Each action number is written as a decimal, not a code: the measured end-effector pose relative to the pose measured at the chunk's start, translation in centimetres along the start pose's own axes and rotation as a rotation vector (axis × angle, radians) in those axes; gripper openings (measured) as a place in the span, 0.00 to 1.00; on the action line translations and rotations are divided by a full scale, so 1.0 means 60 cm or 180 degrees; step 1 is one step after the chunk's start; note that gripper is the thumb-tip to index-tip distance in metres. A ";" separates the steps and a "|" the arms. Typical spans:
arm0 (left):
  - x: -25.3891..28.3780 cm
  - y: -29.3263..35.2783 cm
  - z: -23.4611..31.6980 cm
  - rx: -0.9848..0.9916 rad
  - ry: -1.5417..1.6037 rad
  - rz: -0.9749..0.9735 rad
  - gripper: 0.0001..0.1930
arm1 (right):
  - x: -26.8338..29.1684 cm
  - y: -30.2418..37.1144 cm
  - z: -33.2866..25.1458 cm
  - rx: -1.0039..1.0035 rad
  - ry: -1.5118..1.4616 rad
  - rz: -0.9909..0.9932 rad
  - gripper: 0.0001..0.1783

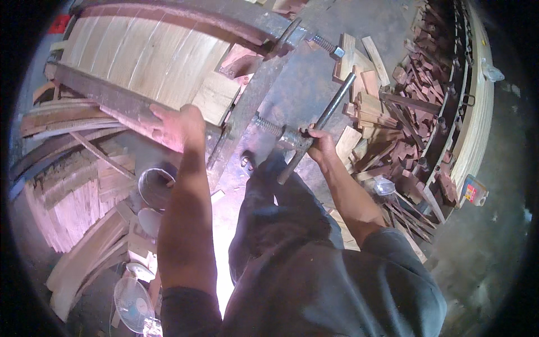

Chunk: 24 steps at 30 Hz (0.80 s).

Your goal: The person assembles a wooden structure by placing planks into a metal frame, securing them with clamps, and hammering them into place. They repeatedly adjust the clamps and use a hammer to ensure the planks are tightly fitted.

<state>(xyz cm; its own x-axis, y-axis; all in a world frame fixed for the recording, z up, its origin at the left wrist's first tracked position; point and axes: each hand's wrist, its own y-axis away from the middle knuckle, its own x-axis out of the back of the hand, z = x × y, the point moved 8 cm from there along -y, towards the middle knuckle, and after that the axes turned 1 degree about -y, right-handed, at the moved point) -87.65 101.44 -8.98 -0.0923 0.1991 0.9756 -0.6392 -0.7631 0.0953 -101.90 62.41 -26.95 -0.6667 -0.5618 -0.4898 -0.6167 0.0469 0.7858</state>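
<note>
A row of pale wooden boards (pixel 140 50) lies side by side in a heavy frame clamp at the upper left. My left hand (pixel 181 128) rests on the clamp's near beam (pixel 106 90), fingers stretched out and apart, holding nothing. To the right, my right hand (pixel 321 144) is closed around a long metal bar handle (pixel 337 101) where it meets the head of the near clamp screw (pixel 269 126). A second threaded screw (pixel 327 46) sticks out of the clamp's end farther off. A short wood block (pixel 218 96) sits against the boards' right end.
Heaped wood offcuts (pixel 412 95) fill the right side, beside a long metal rail (pixel 443 123). Curved planks (pixel 90 253) are stacked at the lower left. Near them stand a round metal bucket (pixel 156 188) and a fan (pixel 133 303).
</note>
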 end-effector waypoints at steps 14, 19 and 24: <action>-0.003 -0.006 -0.001 0.0242 -0.0237 -0.0125 0.43 | -0.051 -0.187 -0.322 0.0105 0.0765 0.1027 0.21; 0.010 -0.007 0.010 0.0159 -0.0127 -0.0232 0.44 | -0.041 -0.188 -0.338 0.0347 0.0932 0.0758 0.21; 0.000 -0.006 0.009 0.0148 -0.0195 -0.0276 0.45 | -0.055 -0.180 -0.332 0.0469 0.0962 0.0622 0.12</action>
<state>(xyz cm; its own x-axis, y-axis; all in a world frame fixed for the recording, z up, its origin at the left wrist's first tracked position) -86.99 101.37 -8.92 0.0096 0.2287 0.9734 -0.6066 -0.7726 0.1875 -84.71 47.33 -26.29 -0.6378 -0.7475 -0.1855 -0.5585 0.2830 0.7798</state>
